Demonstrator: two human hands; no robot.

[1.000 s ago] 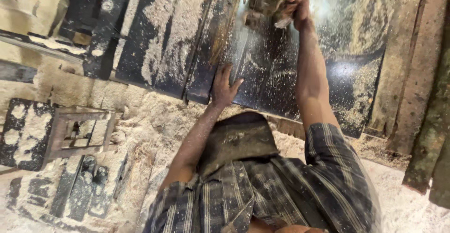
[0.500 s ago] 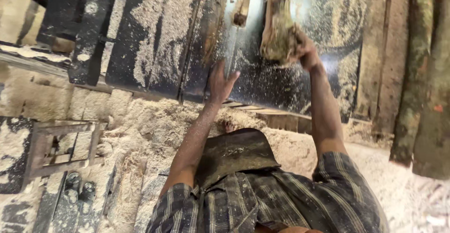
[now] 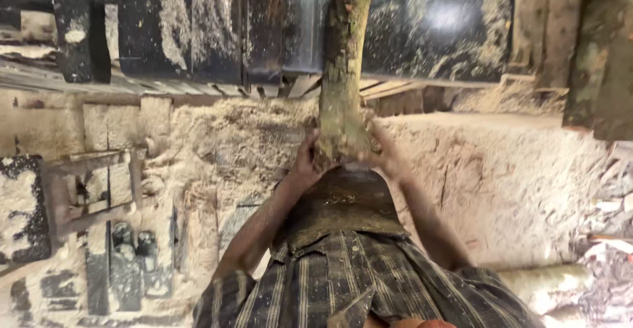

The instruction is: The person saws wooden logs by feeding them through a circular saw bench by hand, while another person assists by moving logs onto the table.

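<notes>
**Both hands clamp a log's near end**

Where the striped shirt (image 3: 356, 282) ends, the left hand (image 3: 304, 160) and right hand (image 3: 389, 156) grip the rough log (image 3: 343, 71) together, apparently steadying it; it runs across the dark table's (image 3: 448, 31) near edge, beyond the sawdust (image 3: 224, 130).

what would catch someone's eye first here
The rough log running up the middle of the view, gripped at its near end by the left hand and the right hand. Next, the dark saw table across the top, dusted with pale sawdust, and the thick sawdust heaped below it.
</notes>
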